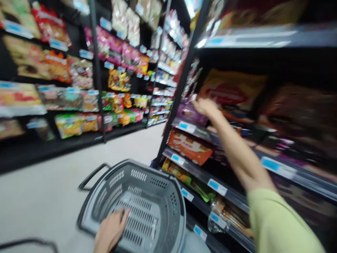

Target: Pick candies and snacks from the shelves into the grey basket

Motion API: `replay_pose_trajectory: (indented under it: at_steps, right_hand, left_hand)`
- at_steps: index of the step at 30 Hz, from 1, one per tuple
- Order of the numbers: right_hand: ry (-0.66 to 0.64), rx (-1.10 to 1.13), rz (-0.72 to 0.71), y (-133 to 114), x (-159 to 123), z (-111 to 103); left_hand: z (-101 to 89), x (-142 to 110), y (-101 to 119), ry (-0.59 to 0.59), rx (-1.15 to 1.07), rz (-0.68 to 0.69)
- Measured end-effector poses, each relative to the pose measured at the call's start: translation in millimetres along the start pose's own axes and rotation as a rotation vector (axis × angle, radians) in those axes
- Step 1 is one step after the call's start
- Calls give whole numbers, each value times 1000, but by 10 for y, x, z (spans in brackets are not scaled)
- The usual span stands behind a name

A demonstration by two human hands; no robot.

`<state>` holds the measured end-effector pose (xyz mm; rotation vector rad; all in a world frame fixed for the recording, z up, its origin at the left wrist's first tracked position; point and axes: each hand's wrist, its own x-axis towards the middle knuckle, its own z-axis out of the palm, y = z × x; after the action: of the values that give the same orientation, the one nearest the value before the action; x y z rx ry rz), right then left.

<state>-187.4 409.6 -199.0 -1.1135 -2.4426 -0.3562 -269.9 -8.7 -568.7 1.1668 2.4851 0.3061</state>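
Note:
A grey plastic shopping basket (168, 182) with slotted walls and floor stands low in front of me, with nothing visible inside. My left hand (112, 226) is at its near side, fingers closed around what looks like a dark handle, thumb pointing up over the basket floor. My right arm stretches to the shelf on the right. There my right hand (206, 107) is at the top of a purple package (188, 112), seemingly touching it. Its fingers are blurred, so their grip is unclear. Behind it lies a large yellow-and-red bag (231, 89).
Below the purple package sits an orange box (189, 144) on a lower shelf (195, 167) with blue-and-white price tags. Across the pale floor (52, 196), a black rack (101, 88) carries many bagged snacks. A black loop handle (92, 175) sticks out at the basket's left.

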Motion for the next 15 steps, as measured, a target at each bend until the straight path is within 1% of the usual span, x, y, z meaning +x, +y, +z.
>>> replay_pose_trajectory:
  at_steps: [1, 2, 3, 4, 5, 6, 7, 8, 9, 10, 11, 12, 13, 15]
  right_hand:
    - [193, 19, -85, -78, -227, 54]
    - [263, 100, -221, -168, -511, 144]
    - [243, 230, -326, -264, -856, 263]
    - [139, 347, -445, -358, -1257, 401]
    - [-14, 446, -605, -440, -1699, 547]
    - [-201, 515, -789, -502, -2163, 693]
    - [-400, 555, -933, -542, -2622, 835]
    - [-567, 591, -1018, -559, -3051, 976]
    - [-695, 634, -1065, -554, -3431, 1123]
    - [-792, 673, -1077, -532, -3750, 1281]
    - [-858, 706, -1056, -497, -4003, 1452]
    - [-907, 734, -1012, -452, -4192, 1630]
    - [-954, 760, -959, -401, -4325, 1805]
    - [-1068, 815, -870, -300, -4454, 2096]
  left_hand:
    - [51, -37, -15, -25, -27, -22]
    - [85, -67, -22, -35, -53, -31]
    - [104, -87, -27, -58, -53, -57]
    - [115, -93, -33, -72, -56, -76]
    - [124, -87, -44, -81, -59, -85]
    - [137, -71, -63, -97, -60, -94]
    - [159, -48, -89, -92, -62, -99]
    - [189, -23, -118, -79, -65, -83]
    - [224, 0, -147, -67, -64, -58]
    - [259, 17, -171, -61, -60, -37]
    - [288, 28, -187, -63, -53, -31]
    - [308, 30, -194, -67, -49, -34]
    - [318, 26, -191, -70, -50, -28]
    - [311, 7, -165, -72, -57, -34]
